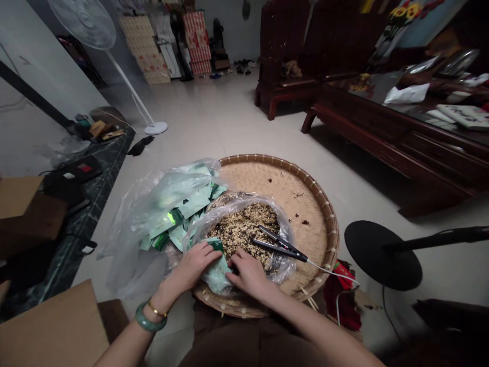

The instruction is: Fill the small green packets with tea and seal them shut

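A light green foil packet point(218, 274) lies tilted at the near edge of a clear plastic bag point(287, 224). The bag holds a loose dry mix point(246, 221) of pale and dark flakes. My left hand point(196, 261) grips the packet's upper left side. At its right edge, my right hand point(248, 272) has its fingers curled towards the thumb, low over the mix; what lies between them is hidden. A black hair straightener point(282, 247) rests on the bag, jaws apart, its white cord running right.
Under the bag is a round woven bamboo tray point(324, 204). Several green packets point(194, 201) spill from another plastic bag point(126, 244) on the left. A black round stand base point(382, 255) is at right, cardboard boxes point(57, 326) at left, a dark wooden table point(367, 127) beyond.
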`<state>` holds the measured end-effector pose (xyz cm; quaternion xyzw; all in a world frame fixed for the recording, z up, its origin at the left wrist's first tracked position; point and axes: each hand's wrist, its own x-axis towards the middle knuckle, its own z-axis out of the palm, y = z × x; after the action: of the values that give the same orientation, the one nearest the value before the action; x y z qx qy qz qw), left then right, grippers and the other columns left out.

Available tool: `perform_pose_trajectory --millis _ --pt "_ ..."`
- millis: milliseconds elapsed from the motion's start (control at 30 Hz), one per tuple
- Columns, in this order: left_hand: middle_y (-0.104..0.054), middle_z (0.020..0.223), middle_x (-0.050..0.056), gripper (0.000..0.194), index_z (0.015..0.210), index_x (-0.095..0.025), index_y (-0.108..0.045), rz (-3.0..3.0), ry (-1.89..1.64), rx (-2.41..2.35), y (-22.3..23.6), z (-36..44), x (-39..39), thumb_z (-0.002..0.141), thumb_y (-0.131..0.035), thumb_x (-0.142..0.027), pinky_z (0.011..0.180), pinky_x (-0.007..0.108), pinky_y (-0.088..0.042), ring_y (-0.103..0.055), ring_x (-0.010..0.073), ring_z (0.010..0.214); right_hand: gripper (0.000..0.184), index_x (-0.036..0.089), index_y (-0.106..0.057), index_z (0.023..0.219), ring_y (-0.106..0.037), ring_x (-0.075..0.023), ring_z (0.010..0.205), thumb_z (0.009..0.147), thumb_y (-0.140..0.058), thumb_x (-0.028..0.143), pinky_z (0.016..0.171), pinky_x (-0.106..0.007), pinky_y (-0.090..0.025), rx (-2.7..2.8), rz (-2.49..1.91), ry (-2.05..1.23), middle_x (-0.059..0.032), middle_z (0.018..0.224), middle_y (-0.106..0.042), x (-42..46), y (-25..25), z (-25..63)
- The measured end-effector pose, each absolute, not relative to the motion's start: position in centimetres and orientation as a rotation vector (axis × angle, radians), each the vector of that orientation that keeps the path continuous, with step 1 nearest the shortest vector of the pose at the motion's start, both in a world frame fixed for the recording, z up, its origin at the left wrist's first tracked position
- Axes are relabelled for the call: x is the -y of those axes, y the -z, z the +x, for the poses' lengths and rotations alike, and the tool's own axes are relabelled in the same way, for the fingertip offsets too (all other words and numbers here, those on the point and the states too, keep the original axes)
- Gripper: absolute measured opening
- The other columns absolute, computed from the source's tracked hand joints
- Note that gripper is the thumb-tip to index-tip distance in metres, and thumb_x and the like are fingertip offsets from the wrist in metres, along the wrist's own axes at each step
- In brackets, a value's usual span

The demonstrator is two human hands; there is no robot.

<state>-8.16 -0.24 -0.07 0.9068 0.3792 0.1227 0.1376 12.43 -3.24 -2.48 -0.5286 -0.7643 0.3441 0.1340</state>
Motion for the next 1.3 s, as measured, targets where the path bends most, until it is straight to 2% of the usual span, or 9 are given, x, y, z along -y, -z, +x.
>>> perform_pose_trajectory --millis 100,233,367,633,767,900,967,1133,1300 --pt "-0.067 0.081 0.005 0.018 0.097 -0.020 -0.070 2.271 -0.683 -1.192 -0.2 -8.8 -0.2 0.088 -0.054 -0.022 0.067 0.026 -0.050 -0.061 0.0157 0.074 0.020 0.019 -0.065 0.096 -0.060 -0.0182 0.078 0.076 -0.066 0.020 0.070 -0.029 -0.047 1.857 -1.343 -1.049 -0.0043 0.091 -0.063 2.7 3.2 13.1" --pt "-0.070 0.074 0.004 0.015 0.079 -0.017 -0.072 1.718 -0.924 -1.507 -0.5 -7.6 -0.3 0.075 -0.068 -0.031 0.063 0.026 -0.052 -0.064 0.0175 0.068 0.013 0.018 -0.067 0.092 -0.061 -0.0176 0.071 0.083 -0.058 0.022 0.064 -0.028 -0.049 1.438 -1.233 -0.993 -0.0043 0.082 -0.067 1.3 3.3 14.3" --pt "-0.075 0.083 0.006 0.026 0.086 -0.015 -0.073 1.619 -0.886 -1.409 -0.3 -4.8 0.2 0.071 -0.067 -0.035 0.067 0.029 -0.056 -0.069 0.0205 0.073 0.013 0.020 -0.069 0.088 -0.062 -0.0189 0.080 0.085 -0.057 0.024 0.072 -0.031 -0.050 1.428 -1.199 -0.886 -0.0045 0.084 -0.068 -0.1 2.3 15.5" --pt "-0.076 0.088 0.009 0.034 0.090 -0.013 -0.075 1.239 -0.850 -1.317 -0.1 -1.1 1.0 0.068 -0.068 -0.037 0.076 0.034 -0.056 -0.070 0.0252 0.081 0.043 0.022 -0.052 0.131 -0.057 -0.0218 0.094 0.089 -0.052 0.014 0.081 -0.038 -0.051 1.733 -1.087 -0.266 -0.0106 0.103 -0.064 0.0 1.5 16.1" --pt "-0.076 0.089 0.009 0.036 0.092 -0.012 -0.075 1.174 -0.859 -1.309 0.2 -0.5 1.5 0.066 -0.070 -0.037 0.076 0.035 -0.057 -0.071 0.0253 0.080 0.036 0.022 -0.058 0.122 -0.056 -0.0223 0.097 0.088 -0.055 0.012 0.083 -0.040 -0.049 1.714 -1.072 -0.172 -0.0105 0.105 -0.064 0.1 1.7 16.1" --pt "-0.077 0.087 0.008 0.032 0.089 -0.014 -0.076 1.283 -0.889 -1.399 0.4 -0.4 1.9 0.068 -0.068 -0.036 0.076 0.035 -0.057 -0.071 0.0257 0.079 0.006 0.019 -0.067 0.084 -0.053 -0.0204 0.081 0.085 -0.063 0.022 0.069 -0.034 -0.048 1.666 -1.161 -0.294 -0.0069 0.081 -0.062 -0.1 1.2 16.4" --pt "-0.077 0.087 0.008 0.029 0.086 -0.016 -0.076 1.350 -0.924 -1.490 0.5 -0.7 1.8 0.067 -0.068 -0.036 0.079 0.036 -0.056 -0.071 0.0259 0.080 0.015 0.019 -0.063 0.072 -0.050 -0.0198 0.076 0.085 -0.063 0.026 0.066 -0.032 -0.045 1.706 -1.193 -0.386 -0.0054 0.074 -0.060 -0.1 0.7 16.8" --pt "-0.077 0.082 0.008 0.032 0.078 -0.016 -0.077 1.201 -1.037 -1.548 1.4 -1.7 1.3 0.060 -0.075 -0.043 0.078 0.039 -0.057 -0.071 0.0259 0.079 0.020 0.019 -0.060 0.071 -0.052 -0.0184 0.074 0.087 -0.057 0.029 0.068 -0.031 -0.044 1.732 -1.103 -0.695 -0.0044 0.072 -0.060 0.4 -0.2 17.6" --pt "-0.075 0.097 0.011 0.048 0.088 -0.014 -0.076 0.978 -1.089 -1.399 1.4 -1.7 1.3 0.063 -0.073 -0.054 0.080 0.041 -0.058 -0.070 0.0274 0.089 0.024 0.017 -0.066 0.082 -0.057 -0.0198 0.080 0.079 -0.063 0.041 0.077 -0.034 -0.046 1.593 -1.087 -1.281 -0.0043 0.080 -0.064 0.9 0.0 17.2"
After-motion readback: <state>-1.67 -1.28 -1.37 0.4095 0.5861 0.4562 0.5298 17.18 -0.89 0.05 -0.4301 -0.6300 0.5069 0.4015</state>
